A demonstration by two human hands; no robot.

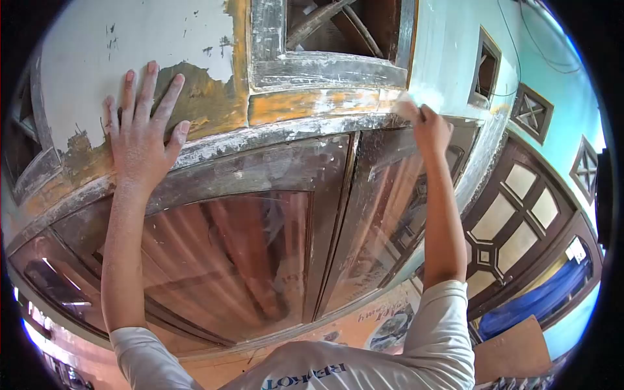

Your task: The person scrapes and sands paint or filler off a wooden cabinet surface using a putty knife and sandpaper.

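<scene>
My left hand (140, 130) rests with spread fingers against the wall (185, 39), over a patch where pale paint has come away and brown and orange show. Up at the right, my right hand (431, 130) is closed at the right end of an orange-streaked wooden beam (312, 107). A small pale thing pokes from its fingers, blurred by motion, and I cannot tell what it is. Whitish dust or blur surrounds the fingertips. Just beneath both hands runs a scuffed frame rail (260, 135) with flaking white paint.
Below the rail are brown window panels with glass (227, 253), reddish curtains behind. Above the beam is a worn square vent opening (344, 32) with crossed slats. To the right stand a brown paned door (513, 221), blue cloth (536, 299) and a brown board (513, 351).
</scene>
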